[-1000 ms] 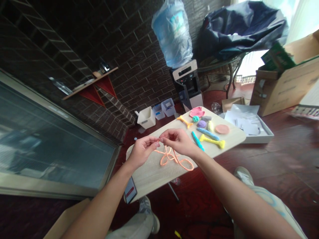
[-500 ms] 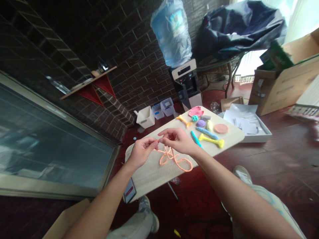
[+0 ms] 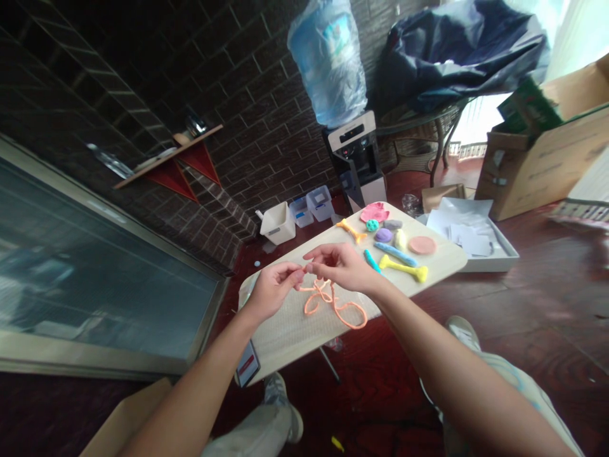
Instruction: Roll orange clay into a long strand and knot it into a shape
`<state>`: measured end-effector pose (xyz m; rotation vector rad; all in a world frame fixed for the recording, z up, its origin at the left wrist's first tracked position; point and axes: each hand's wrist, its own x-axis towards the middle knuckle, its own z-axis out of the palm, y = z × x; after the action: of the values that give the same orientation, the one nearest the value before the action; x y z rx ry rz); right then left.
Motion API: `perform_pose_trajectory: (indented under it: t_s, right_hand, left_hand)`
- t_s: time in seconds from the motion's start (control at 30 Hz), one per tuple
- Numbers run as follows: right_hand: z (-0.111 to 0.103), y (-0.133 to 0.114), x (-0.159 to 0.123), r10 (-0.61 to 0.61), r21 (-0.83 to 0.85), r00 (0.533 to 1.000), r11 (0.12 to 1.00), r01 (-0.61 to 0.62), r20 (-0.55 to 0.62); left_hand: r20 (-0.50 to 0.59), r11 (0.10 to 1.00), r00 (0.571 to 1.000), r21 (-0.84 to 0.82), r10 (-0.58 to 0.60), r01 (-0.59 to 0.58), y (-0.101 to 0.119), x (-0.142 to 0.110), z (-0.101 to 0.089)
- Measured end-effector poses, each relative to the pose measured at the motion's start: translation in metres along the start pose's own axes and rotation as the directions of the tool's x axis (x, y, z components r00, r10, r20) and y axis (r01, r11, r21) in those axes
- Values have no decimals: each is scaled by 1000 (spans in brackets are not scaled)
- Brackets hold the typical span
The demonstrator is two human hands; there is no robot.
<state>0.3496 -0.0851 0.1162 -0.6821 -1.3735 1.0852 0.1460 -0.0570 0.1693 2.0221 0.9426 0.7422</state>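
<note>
- The left hand (image 3: 273, 289) has its thumb and fingers pressed together, pinching the orange string (image 3: 336, 312).
- The right hand (image 3: 340, 265) is just beside, at two o'clock, with curved fingers; whether it also pinches, I cannot tell.
- The string's loops lie on the table (image 3: 285, 336), at five o'clock from both hands.
- At three o'clock lies a turquoise stick (image 3: 372, 261).

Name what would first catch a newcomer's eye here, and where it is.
Most likely the big blue water bottle, set on a dispenser before the dark brick wall. Then, perhaps, the looping orange cord on the pale table below the hands, and the yellow bone-shaped piece to its right.
</note>
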Motion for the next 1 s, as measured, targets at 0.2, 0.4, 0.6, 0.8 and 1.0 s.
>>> perform_pose_trajectory:
  t_s: [0.2, 0.4, 0.6, 0.8, 1.0]
  right_hand:
    - [-1, 1, 0, -50, -102, 998, 994, 46, -31]
    - [2, -1, -1, -15, -46, 1000, 999, 15, 4]
    - [1, 2, -1, -51, -41, 999, 998, 51, -14]
    - [3, 3, 0, -32, 20, 999, 999, 32, -8]
    - [5, 0, -2, -118, -116, 993, 986, 116, -7]
  left_hand:
    - [-8, 999, 1000, -41, -29, 28, 6, 2, 0]
    - [-65, 999, 998, -30, -18, 16, 4, 3, -1]
    - [-61, 999, 998, -43, -25, 22, 7, 3, -1]
    - [-113, 999, 993, -39, -29, 25, 5, 2, 0]
    - [-137, 1000, 990, 12, -16, 17, 13, 2, 0]
